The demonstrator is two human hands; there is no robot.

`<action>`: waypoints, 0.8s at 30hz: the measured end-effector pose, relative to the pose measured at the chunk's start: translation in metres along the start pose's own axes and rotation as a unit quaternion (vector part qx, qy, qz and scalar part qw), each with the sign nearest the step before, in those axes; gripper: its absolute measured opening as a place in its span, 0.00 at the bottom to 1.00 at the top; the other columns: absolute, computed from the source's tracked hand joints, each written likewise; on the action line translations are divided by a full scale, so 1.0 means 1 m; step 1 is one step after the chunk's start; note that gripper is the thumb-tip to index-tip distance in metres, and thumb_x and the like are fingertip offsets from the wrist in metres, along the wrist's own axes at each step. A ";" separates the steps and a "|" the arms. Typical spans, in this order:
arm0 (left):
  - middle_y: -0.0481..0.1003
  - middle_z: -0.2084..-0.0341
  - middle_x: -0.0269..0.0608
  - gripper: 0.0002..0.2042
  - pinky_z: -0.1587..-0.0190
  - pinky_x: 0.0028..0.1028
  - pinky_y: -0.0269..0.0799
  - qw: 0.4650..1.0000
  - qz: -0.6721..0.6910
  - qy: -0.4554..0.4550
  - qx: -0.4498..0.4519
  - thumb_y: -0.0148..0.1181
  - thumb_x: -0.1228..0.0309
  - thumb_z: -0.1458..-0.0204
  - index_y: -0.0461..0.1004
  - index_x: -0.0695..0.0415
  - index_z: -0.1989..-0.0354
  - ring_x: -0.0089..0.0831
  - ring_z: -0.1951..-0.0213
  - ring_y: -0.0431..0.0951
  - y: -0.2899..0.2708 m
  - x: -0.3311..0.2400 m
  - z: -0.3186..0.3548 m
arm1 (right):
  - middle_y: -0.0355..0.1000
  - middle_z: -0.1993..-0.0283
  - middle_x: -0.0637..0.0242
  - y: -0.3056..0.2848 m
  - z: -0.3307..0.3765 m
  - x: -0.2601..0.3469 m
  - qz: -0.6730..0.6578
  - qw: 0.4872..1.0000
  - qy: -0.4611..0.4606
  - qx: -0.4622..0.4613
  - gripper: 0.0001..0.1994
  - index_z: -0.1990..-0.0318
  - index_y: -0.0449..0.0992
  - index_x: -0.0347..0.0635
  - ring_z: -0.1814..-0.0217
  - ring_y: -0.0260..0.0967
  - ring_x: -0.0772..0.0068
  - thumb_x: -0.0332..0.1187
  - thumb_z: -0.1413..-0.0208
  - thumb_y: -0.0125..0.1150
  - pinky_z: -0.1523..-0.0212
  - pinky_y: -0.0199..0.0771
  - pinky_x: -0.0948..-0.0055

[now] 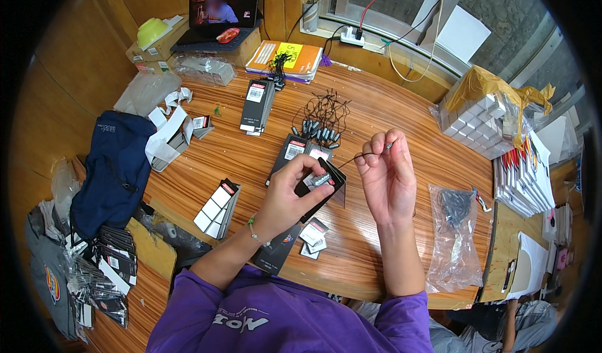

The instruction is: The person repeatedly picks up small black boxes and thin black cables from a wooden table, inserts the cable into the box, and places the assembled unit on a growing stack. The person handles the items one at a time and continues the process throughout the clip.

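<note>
Strung black tags (103, 262) heaped far left, so prob a good chunk done. Left hand (290, 193) pinches a black hang tag (325, 187) above the counter (376, 102); right hand (387, 174) fingers closed on its thin string (356, 156). Loose strings pile (323, 121) behind = lots left imo.

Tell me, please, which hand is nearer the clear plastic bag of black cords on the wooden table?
Right: the right hand is raised just left of the clear plastic bag; the left hand lies farther left.
</note>
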State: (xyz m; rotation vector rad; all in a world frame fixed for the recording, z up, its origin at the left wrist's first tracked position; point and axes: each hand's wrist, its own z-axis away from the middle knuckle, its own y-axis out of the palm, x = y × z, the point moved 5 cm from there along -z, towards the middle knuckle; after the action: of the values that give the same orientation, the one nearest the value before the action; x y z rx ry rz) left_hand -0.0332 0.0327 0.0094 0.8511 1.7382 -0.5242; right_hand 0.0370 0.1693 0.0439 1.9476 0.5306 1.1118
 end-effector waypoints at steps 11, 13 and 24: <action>0.67 0.62 0.41 0.08 0.54 0.27 0.63 0.989 -0.120 0.069 -0.055 0.63 0.71 0.55 0.73 0.62 0.74 0.32 0.57 0.69 -0.014 -0.015 -0.002 | 0.68 0.69 0.65 0.022 0.012 -0.009 0.541 0.839 0.032 0.055 0.06 0.61 0.72 0.34 0.68 0.64 0.80 0.23 0.43 0.49 0.67 0.65 0.81; 0.67 0.62 0.40 0.08 0.52 0.28 0.62 0.989 -0.124 0.058 -0.053 0.63 0.70 0.54 0.73 0.62 0.74 0.32 0.56 0.68 -0.015 -0.015 -0.003 | 0.68 0.71 0.65 0.025 0.013 -0.013 0.541 0.838 0.027 0.066 0.06 0.59 0.69 0.34 0.70 0.64 0.79 0.22 0.45 0.51 0.69 0.64 0.79; 0.66 0.62 0.41 0.08 0.51 0.29 0.61 0.989 -0.131 0.053 -0.041 0.63 0.71 0.55 0.74 0.62 0.74 0.33 0.56 0.67 -0.016 -0.013 -0.003 | 0.66 0.76 0.68 0.024 0.014 -0.018 0.561 0.816 0.037 0.132 0.08 0.60 0.64 0.37 0.74 0.62 0.79 0.21 0.48 0.53 0.72 0.63 0.78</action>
State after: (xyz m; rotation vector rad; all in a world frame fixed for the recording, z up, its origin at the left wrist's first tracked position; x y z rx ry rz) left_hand -0.0454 0.0208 0.0214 0.6050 1.9697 -0.5853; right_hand 0.0386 0.1364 0.0501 2.5081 -0.6019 1.8789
